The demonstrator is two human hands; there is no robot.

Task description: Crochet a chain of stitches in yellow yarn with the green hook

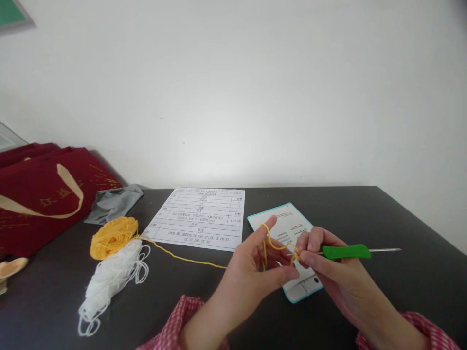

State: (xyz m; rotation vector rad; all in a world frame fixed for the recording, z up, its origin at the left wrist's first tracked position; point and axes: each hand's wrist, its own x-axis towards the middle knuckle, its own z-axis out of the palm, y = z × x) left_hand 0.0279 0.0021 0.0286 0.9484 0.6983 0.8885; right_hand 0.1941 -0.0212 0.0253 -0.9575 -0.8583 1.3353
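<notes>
Pinching a green-handled crochet hook [346, 251], her right hand [330, 265] worked an early loop in yellow yarn [272, 243] wrapped over her left hand [251, 270]; drawing it through looked next.

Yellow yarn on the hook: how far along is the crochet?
Barely begun. Done: the yellow yarn strand is drawn from the yellow yarn ball and wrapped over the left hand. In hand: the right hand holds the green-handled crochet hook in a first loop. Left: no stitched fabric shows; the white yarn lies untouched by the pattern sheet.
</notes>
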